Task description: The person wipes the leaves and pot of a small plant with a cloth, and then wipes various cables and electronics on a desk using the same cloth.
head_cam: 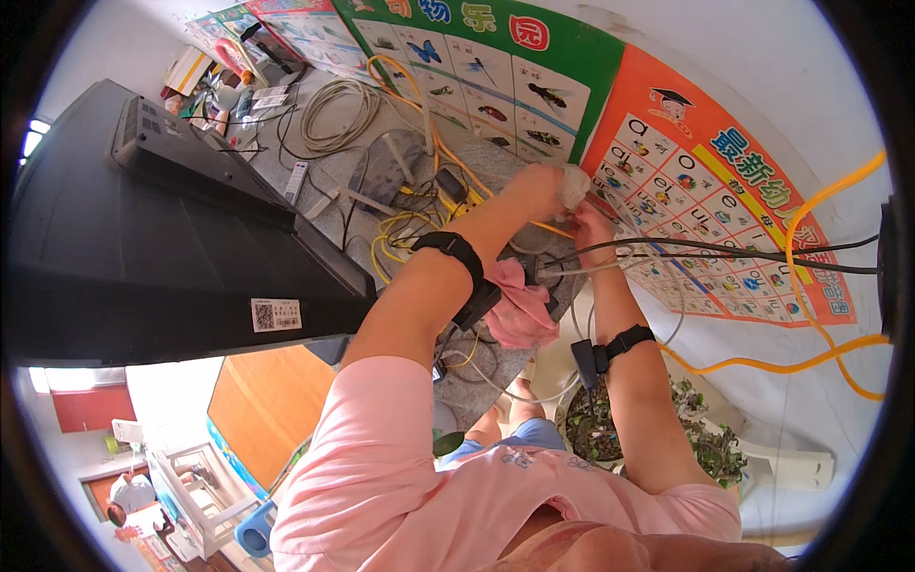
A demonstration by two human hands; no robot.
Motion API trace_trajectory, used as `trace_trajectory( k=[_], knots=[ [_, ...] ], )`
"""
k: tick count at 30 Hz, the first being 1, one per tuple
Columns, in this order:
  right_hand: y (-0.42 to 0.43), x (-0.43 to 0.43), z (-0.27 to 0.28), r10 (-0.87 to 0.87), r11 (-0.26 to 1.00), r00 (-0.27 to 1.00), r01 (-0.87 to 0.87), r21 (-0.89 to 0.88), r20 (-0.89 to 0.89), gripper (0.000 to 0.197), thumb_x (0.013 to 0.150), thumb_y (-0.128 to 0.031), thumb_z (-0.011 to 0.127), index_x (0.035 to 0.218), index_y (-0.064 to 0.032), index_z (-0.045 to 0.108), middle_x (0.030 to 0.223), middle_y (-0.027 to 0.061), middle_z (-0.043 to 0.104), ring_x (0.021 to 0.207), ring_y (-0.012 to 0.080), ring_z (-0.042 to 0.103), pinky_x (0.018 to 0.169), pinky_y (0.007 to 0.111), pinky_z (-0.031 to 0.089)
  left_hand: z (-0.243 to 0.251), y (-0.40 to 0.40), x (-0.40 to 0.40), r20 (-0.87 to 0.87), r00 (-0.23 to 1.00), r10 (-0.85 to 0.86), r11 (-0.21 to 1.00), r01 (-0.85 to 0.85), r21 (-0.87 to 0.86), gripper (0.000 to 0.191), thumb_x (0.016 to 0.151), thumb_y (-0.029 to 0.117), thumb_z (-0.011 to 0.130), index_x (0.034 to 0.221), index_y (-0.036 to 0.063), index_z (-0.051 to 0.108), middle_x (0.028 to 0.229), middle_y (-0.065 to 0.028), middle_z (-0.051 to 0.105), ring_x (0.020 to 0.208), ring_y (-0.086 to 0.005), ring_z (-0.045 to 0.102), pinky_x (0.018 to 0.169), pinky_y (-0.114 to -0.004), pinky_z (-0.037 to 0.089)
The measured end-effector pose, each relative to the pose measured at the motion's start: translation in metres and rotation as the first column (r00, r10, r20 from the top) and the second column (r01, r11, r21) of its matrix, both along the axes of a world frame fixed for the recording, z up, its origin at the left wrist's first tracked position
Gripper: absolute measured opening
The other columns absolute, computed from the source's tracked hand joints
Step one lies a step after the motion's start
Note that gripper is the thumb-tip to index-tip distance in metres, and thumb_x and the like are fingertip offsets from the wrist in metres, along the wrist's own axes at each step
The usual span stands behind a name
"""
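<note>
My left hand (537,190) reaches across the stone-patterned tabletop to the wall and holds a crumpled whitish cloth or wad (574,187). Just below it, the fingers of my right hand (594,227) are bent at the lower end of the wad; what they pinch is too small to tell. Black cables (686,250) and thin white cables pass by my right wrist. A pink cloth (525,307) lies bunched over dark devices between my forearms. Left of my hands, a yellow cable tangle (400,229) surrounds a black power adapter (451,185).
A large black television or monitor (179,236) stands at the left. Behind the tangle are a router with antennas (386,168), a remote control (296,180) and a coiled grey cable (342,118). Orange cable (758,368) hangs at right, above potted plants (607,422). Posters (715,200) cover the wall.
</note>
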State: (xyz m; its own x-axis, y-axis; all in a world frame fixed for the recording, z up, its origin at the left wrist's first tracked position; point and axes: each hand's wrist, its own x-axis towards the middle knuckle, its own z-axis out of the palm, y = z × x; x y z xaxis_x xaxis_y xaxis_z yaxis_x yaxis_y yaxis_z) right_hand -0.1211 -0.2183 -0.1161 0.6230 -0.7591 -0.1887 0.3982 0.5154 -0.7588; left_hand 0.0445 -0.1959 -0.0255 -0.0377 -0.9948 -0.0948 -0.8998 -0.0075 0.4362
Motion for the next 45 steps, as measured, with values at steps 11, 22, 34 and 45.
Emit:
trace_trajectory(
  k=[11, 22, 34, 45],
  knots=[
    [0.025, -0.012, -0.007, -0.206, 0.969, 0.972, 0.218, 0.113, -0.115, 0.033, 0.09, -0.004, 0.046, 0.124, -0.0043, 0.047, 0.104, 0.0105, 0.06, 0.076, 0.0148, 0.058, 0.064, 0.024, 0.048, 0.025, 0.001, 0.053, -0.178, 0.951, 0.251, 0.934, -0.287, -0.213, 0.032, 0.07, 0.024, 0.068, 0.087, -0.0035, 0.063, 0.082, -0.0219, 0.063, 0.076, -0.0345, 0.063, 0.066, -0.039, 0.05],
    [0.092, -0.036, 0.039, -0.345, 0.936, 0.875, 0.35, -0.049, -0.341, 0.026, 0.087, 0.0, 0.046, 0.111, -0.0004, 0.055, 0.094, 0.0096, 0.061, 0.08, 0.0175, 0.061, 0.067, 0.026, 0.051, 0.098, 0.036, 0.026, -0.85, 0.073, 0.521, 0.698, -0.611, 0.374, 0.019, 0.079, 0.007, 0.062, 0.093, -0.0057, 0.059, 0.085, -0.0155, 0.063, 0.07, -0.0242, 0.063, 0.058, -0.034, 0.052],
    [0.009, 0.009, 0.011, -0.5, 0.325, 0.633, -0.496, -0.806, -0.591, 0.022, 0.079, -0.012, 0.056, 0.098, -0.0054, 0.064, 0.09, 0.0154, 0.064, 0.08, 0.0325, 0.062, 0.07, 0.039, 0.048, 0.125, 0.083, 0.045, -0.91, -0.295, 0.291, 0.63, -0.656, 0.414, 0.026, 0.084, 0.002, 0.054, 0.11, 0.0017, 0.052, 0.103, -0.012, 0.059, 0.086, -0.0257, 0.062, 0.074, -0.04, 0.052],
    [-0.021, 0.045, -0.001, -0.516, 0.245, 0.269, -0.864, -0.44, -0.814, 0.017, 0.08, -0.016, 0.055, 0.089, -0.0071, 0.065, 0.082, 0.0162, 0.064, 0.078, 0.0327, 0.062, 0.068, 0.045, 0.05, 0.122, 0.102, 0.05, -0.924, -0.254, 0.286, 0.655, -0.652, 0.382, 0.018, 0.084, 0.002, 0.052, 0.101, -0.0005, 0.056, 0.093, -0.0104, 0.06, 0.076, -0.0217, 0.062, 0.065, -0.034, 0.05]
  ],
)
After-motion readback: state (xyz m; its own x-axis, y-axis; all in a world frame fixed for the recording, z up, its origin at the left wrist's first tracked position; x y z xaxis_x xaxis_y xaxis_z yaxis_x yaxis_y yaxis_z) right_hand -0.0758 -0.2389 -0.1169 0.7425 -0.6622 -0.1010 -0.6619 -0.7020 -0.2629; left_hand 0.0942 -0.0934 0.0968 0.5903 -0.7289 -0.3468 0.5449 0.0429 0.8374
